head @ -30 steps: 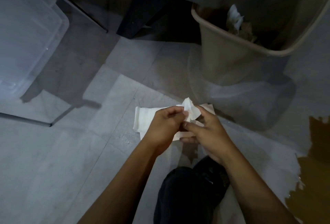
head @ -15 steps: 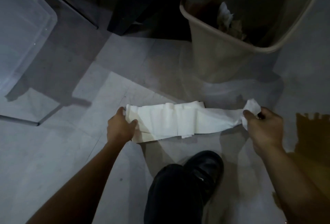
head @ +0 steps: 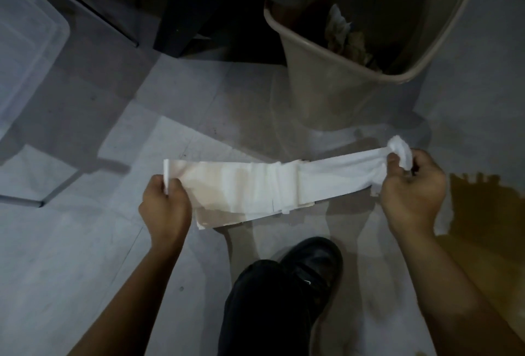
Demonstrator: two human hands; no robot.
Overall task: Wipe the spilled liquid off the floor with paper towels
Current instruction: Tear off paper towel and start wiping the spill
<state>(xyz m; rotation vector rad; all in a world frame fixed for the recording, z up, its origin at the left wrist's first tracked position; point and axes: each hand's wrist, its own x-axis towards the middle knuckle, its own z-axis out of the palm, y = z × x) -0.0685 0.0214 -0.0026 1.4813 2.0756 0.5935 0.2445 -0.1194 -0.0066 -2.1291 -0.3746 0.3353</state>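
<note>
Hands spread wide w/ a strip of paper towels stretched between them above the floor. Left hand pinches the flat left end, knuckles up, forearm angled in from bottom left. Right hand has fingers curled round the bunched right end, a tuft poking out on top. Brown spilled liquid lies just right of that hand. Bin behind, black shoe below the strip.

Beige waste bin with crumpled trash, clear plastic tub far left, black shoe below.
</note>
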